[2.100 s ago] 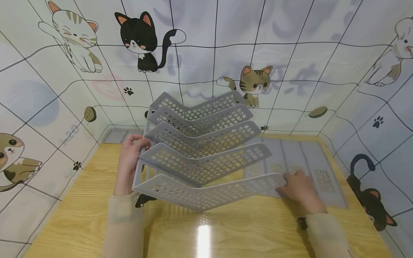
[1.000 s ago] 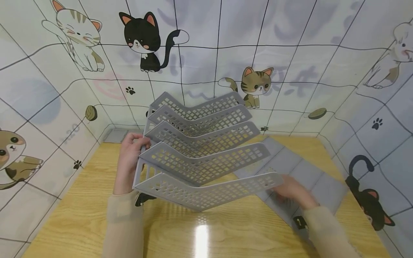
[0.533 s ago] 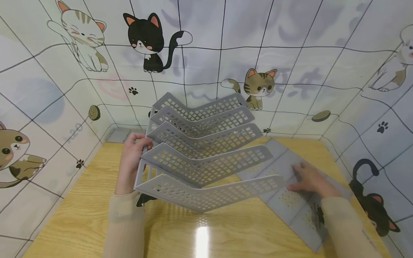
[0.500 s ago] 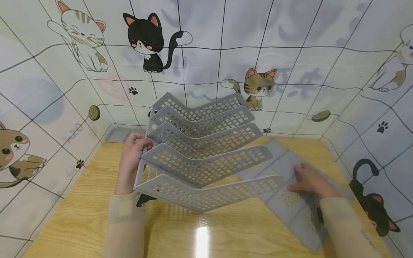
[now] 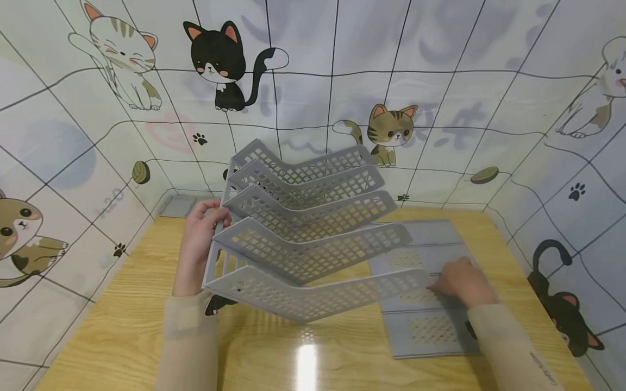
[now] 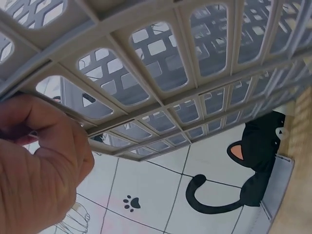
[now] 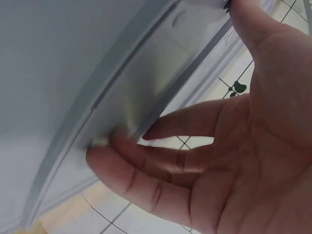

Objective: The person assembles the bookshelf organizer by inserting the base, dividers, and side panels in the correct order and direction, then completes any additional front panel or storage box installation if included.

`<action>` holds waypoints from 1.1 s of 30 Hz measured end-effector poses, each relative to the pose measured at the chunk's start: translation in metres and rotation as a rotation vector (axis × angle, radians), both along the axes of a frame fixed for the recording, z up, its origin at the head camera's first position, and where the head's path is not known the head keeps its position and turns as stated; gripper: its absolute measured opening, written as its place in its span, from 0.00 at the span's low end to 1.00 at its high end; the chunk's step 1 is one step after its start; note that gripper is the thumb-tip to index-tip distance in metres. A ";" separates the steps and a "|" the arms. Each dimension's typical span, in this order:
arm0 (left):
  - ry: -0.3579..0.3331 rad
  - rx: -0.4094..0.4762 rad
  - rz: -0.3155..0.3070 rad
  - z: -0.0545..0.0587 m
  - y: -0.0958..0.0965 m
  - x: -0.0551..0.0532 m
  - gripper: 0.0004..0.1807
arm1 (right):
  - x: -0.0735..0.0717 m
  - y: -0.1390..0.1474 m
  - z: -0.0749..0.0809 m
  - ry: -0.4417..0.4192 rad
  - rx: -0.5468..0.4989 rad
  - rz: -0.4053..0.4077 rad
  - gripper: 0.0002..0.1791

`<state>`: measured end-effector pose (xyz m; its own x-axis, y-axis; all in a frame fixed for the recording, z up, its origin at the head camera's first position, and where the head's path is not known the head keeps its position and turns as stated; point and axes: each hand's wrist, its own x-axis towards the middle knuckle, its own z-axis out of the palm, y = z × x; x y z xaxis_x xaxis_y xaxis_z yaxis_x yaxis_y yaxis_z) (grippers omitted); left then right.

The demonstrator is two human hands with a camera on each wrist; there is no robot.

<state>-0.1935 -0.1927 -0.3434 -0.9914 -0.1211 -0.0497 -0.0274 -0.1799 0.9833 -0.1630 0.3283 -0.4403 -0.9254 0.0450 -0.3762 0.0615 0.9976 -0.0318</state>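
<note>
A grey plastic file rack [image 5: 305,304] with several perforated, bent dividers lies tilted above the table. My left hand [image 5: 200,233] grips its slatted side at the left; in the left wrist view the fingers of the hand [image 6: 44,151] curl round a bar of the rack [image 6: 105,24]. To the right, a flat grey panel [image 5: 398,339] with ridges and patches of small holes is partly behind the dividers. My right hand [image 5: 464,282] holds this panel near its right edge. In the right wrist view, the fingers of the hand [image 7: 209,161] reach beneath the panel [image 7: 63,63].
A second grey flat piece [image 5: 178,206] lies at the table's back left corner. The wooden table [image 5: 122,304] meets a cat-print wall covering [image 5: 303,81] at the back and on both sides.
The grey panel has turned on the right, from slanting to nearly square with the table, and come nearer. My right hand has shifted along it. The left hand and rack stay nearly still.
</note>
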 end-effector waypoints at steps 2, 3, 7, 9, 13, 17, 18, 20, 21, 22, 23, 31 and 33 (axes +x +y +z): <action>0.018 0.030 -0.012 0.002 0.002 0.001 0.05 | 0.001 0.000 0.000 -0.004 -0.014 -0.017 0.39; 0.028 0.045 -0.019 0.003 0.004 0.002 0.05 | 0.002 0.000 0.000 -0.003 -0.015 -0.023 0.39; 0.054 0.070 -0.038 0.008 0.007 0.006 0.06 | 0.004 -0.002 -0.001 0.014 0.006 -0.045 0.45; 0.064 0.059 -0.041 0.010 0.008 0.008 0.06 | 0.004 -0.003 -0.002 0.020 0.005 -0.075 0.49; 0.079 0.030 -0.084 0.015 0.014 0.005 0.09 | 0.001 -0.006 -0.005 0.038 -0.023 -0.143 0.57; 0.086 -0.009 -0.174 0.023 0.027 -0.004 0.10 | -0.003 -0.005 -0.009 0.060 -0.034 -0.190 0.59; 0.084 -0.018 -0.200 0.024 0.030 -0.006 0.11 | -0.004 -0.004 -0.010 0.067 -0.033 -0.194 0.59; 0.086 -0.046 -0.240 0.028 0.038 -0.010 0.10 | -0.006 -0.003 -0.013 0.073 -0.036 -0.202 0.59; 0.090 -0.063 -0.262 0.029 0.041 -0.011 0.11 | -0.006 -0.002 -0.014 0.079 -0.039 -0.198 0.58; 0.095 -0.080 -0.279 0.030 0.044 -0.013 0.10 | -0.007 -0.001 -0.015 0.082 -0.043 -0.197 0.58; 0.099 -0.096 -0.292 0.031 0.047 -0.014 0.10 | -0.007 -0.001 -0.016 0.085 -0.043 -0.194 0.58; 0.098 -0.196 -0.258 0.037 0.056 -0.015 0.09 | -0.008 0.000 -0.012 0.079 -0.073 -0.206 0.57; 0.089 -0.223 -0.241 0.039 0.058 -0.014 0.09 | -0.009 0.002 -0.010 0.082 -0.072 -0.187 0.53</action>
<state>-0.2078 -0.1343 -0.3045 -0.9921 0.1195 0.0393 0.0445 0.0411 0.9982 -0.1717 0.3304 -0.4508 -0.9311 0.1949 -0.3084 0.2398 0.9640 -0.1149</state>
